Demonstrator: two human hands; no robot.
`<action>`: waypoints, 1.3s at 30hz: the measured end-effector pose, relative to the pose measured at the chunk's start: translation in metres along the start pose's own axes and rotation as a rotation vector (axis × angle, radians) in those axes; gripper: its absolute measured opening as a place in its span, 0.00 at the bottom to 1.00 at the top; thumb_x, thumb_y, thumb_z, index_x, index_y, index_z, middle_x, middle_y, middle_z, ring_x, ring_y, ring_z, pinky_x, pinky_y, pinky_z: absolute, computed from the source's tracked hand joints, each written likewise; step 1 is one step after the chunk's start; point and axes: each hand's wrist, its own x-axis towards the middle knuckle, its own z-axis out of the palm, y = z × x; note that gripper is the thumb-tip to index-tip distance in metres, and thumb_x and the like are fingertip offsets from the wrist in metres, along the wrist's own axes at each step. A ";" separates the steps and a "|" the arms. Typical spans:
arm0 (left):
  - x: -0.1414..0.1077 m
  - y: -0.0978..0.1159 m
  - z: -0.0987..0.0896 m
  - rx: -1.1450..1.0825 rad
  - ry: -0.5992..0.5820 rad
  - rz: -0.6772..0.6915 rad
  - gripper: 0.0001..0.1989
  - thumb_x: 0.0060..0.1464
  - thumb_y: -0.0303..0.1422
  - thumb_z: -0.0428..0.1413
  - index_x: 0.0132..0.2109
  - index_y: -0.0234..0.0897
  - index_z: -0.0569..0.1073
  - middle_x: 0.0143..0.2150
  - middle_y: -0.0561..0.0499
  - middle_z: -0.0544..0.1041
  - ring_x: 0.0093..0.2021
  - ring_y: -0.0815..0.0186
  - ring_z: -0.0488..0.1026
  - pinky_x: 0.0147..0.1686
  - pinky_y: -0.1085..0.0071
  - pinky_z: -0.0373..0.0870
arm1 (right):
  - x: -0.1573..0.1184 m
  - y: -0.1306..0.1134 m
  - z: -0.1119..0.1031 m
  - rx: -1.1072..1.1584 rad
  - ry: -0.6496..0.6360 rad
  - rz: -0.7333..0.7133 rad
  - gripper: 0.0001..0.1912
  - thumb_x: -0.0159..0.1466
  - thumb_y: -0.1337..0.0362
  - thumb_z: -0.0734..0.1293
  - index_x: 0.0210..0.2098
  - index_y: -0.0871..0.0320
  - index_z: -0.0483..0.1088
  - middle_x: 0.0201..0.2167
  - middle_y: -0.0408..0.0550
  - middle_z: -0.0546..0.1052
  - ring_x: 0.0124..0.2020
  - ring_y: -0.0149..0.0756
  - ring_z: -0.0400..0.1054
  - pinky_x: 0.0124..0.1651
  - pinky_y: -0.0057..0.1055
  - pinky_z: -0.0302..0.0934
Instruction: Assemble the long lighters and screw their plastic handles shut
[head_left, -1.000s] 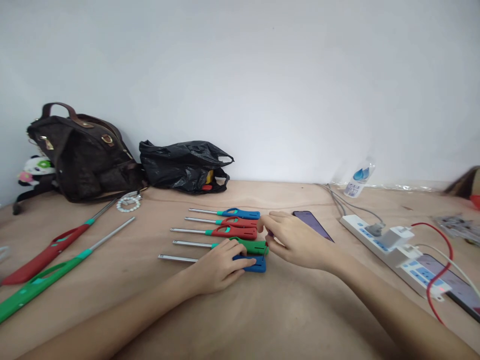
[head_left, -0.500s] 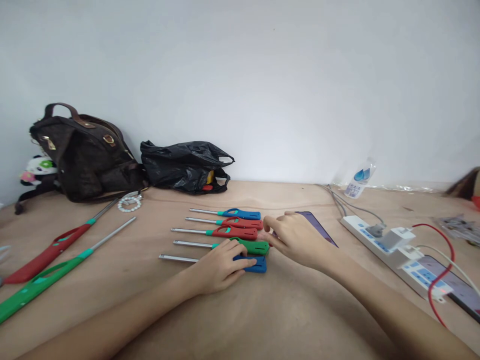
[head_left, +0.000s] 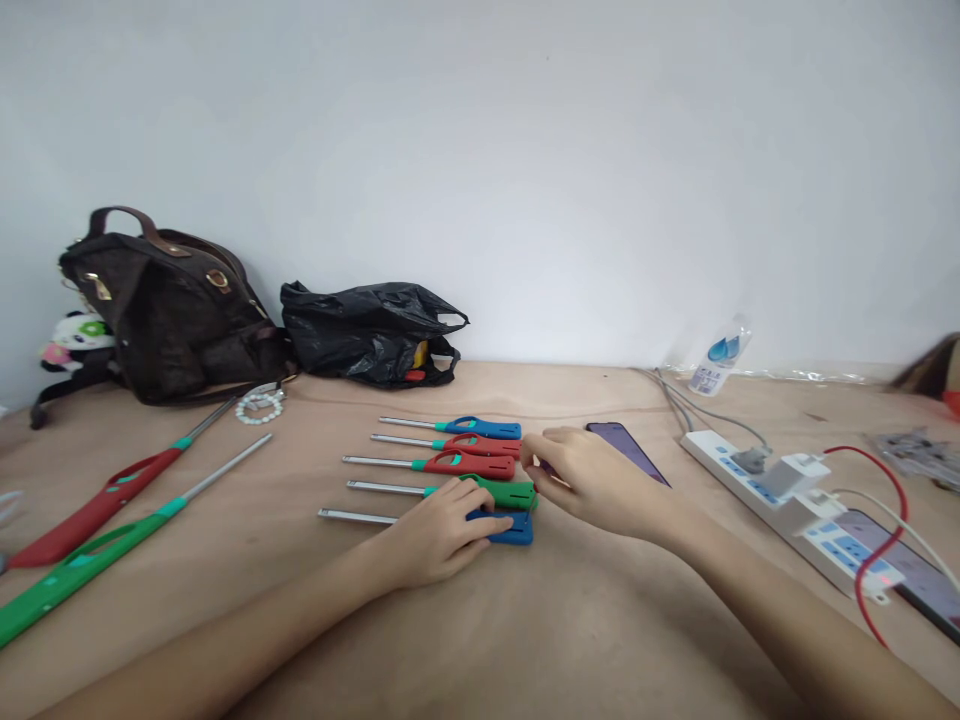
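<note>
Several long-nosed gas lighters lie side by side with metal tubes pointing left. My left hand [head_left: 448, 535] is closed over the nearest one, a blue lighter [head_left: 517, 532], pinning it to the table covering. Beyond it lies a green lighter [head_left: 510, 492], then a red lighter [head_left: 487, 465], another red lighter [head_left: 499, 443] and a farther blue lighter [head_left: 495, 428]. At the handle ends, my right hand [head_left: 592, 480] is pinched around something small and dark. A thin line shows below its fingertips near the nearest blue handle; I cannot make out its kind.
On the left lie a larger red lighter [head_left: 97, 508] and green lighter [head_left: 90, 565], near a bead bracelet [head_left: 259, 408]. Behind are a dark backpack [head_left: 172, 320] and black plastic bag [head_left: 352, 330]. Rightward are a phone [head_left: 630, 450], a power strip [head_left: 731, 478] with cables, and a bottle [head_left: 720, 360].
My right hand has shifted slightly, its fingertips moving a little left and up, and a thin line now shows beneath them. My left hand and the lighters have stayed in place.
</note>
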 end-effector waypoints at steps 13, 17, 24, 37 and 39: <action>-0.001 -0.002 0.002 -0.002 -0.011 0.002 0.16 0.62 0.27 0.47 0.55 0.40 0.69 0.43 0.44 0.68 0.42 0.59 0.64 0.43 0.63 0.64 | 0.000 -0.002 0.000 -0.123 0.055 -0.037 0.06 0.66 0.70 0.58 0.34 0.59 0.64 0.31 0.49 0.74 0.34 0.38 0.66 0.36 0.31 0.52; -0.001 -0.001 0.002 -0.004 -0.008 -0.003 0.16 0.62 0.27 0.47 0.54 0.41 0.69 0.43 0.45 0.68 0.42 0.59 0.65 0.43 0.64 0.64 | -0.001 -0.002 0.000 -0.208 0.033 0.058 0.12 0.69 0.64 0.55 0.32 0.59 0.65 0.24 0.48 0.72 0.26 0.38 0.65 0.32 0.32 0.50; 0.000 0.000 0.000 -0.011 -0.018 -0.011 0.16 0.62 0.27 0.46 0.55 0.41 0.69 0.43 0.44 0.69 0.42 0.59 0.65 0.43 0.64 0.64 | -0.005 -0.002 -0.001 -0.102 0.052 0.005 0.04 0.65 0.68 0.58 0.35 0.59 0.64 0.31 0.48 0.75 0.31 0.37 0.67 0.32 0.29 0.50; 0.000 0.001 -0.001 0.004 -0.007 -0.006 0.16 0.63 0.28 0.45 0.54 0.41 0.70 0.43 0.44 0.69 0.41 0.59 0.65 0.42 0.64 0.65 | -0.001 -0.004 0.002 -0.151 0.016 0.151 0.10 0.69 0.62 0.56 0.37 0.59 0.66 0.27 0.48 0.75 0.26 0.38 0.67 0.28 0.31 0.44; 0.000 0.001 -0.002 0.002 -0.005 -0.003 0.16 0.63 0.28 0.45 0.54 0.40 0.70 0.43 0.44 0.69 0.41 0.59 0.65 0.42 0.64 0.65 | 0.000 -0.003 0.003 -0.135 -0.004 0.155 0.10 0.69 0.63 0.55 0.36 0.59 0.65 0.25 0.46 0.74 0.24 0.36 0.65 0.27 0.30 0.43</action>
